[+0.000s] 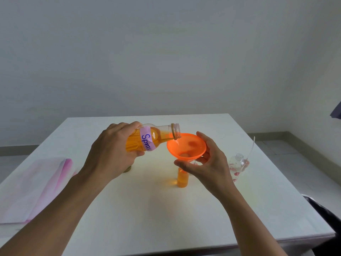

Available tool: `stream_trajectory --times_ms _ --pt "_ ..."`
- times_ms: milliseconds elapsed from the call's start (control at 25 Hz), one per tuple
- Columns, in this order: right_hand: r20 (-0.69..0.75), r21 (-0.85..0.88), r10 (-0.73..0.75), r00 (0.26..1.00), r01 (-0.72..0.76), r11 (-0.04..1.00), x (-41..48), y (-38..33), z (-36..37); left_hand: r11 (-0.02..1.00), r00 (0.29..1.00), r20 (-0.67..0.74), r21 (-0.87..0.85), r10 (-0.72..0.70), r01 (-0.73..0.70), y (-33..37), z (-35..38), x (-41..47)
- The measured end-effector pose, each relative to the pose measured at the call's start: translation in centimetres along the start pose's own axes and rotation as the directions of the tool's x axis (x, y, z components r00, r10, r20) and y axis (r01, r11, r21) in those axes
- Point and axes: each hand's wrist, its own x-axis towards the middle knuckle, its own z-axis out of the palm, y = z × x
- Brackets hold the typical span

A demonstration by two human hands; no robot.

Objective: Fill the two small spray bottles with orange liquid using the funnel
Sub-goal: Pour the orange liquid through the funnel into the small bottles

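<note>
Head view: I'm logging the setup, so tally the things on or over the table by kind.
Funnel: 1
Large bottle: 1
Small spray bottles: 2
Spray pump with tube: 1
Pink sheet: 1
Likely cap, half hidden: 1
Total: 7

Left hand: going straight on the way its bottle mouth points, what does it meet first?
Probably the orange plastic funnel: the clear bottle of orange liquid in the left hand has its mouth at the rim. The right hand lies beyond; depth unclear.

small spray bottle (183, 180) neck: hidden behind right hand (206, 167) | brown object (127, 169): mostly behind left hand (110, 154)
</note>
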Motion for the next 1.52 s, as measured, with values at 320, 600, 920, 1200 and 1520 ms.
stream_trajectory --times_ms 320,600,920,1200,1520 --pt "0.003 -0.011 0.009 1.0 -0.009 1.0 0.1 0.1 0.1 0.968 0.994 0.061 -0.23 -0.09 0.102 -0.4 1.7 -1.2" --pt "-0.013 -0.006 0.01 1.0 -0.01 1.0 0.0 -0.4 0.0 0.936 0.988 0.025 -0.318 -0.151 0.151 -0.1 2.3 -2.4" --pt "-0.038 0.016 0.022 0.999 -0.022 1.0 -0.1 -0.6 0.0 0.926 0.985 0.0 -0.342 -0.171 0.161 0.4 2.0 -2.5" --pt "-0.062 0.069 0.028 0.998 -0.024 0.997 0.0 -1.4 -1.0 0.928 0.987 -0.004 -0.342 -0.162 0.151 0.8 1.7 -2.8" --pt "-0.259 0.18 0.054 0.964 -0.007 0.984 0.6 -3.0 -7.0 0.924 0.993 -0.002 -0.366 -0.118 0.11 3.8 1.4 -2.3"
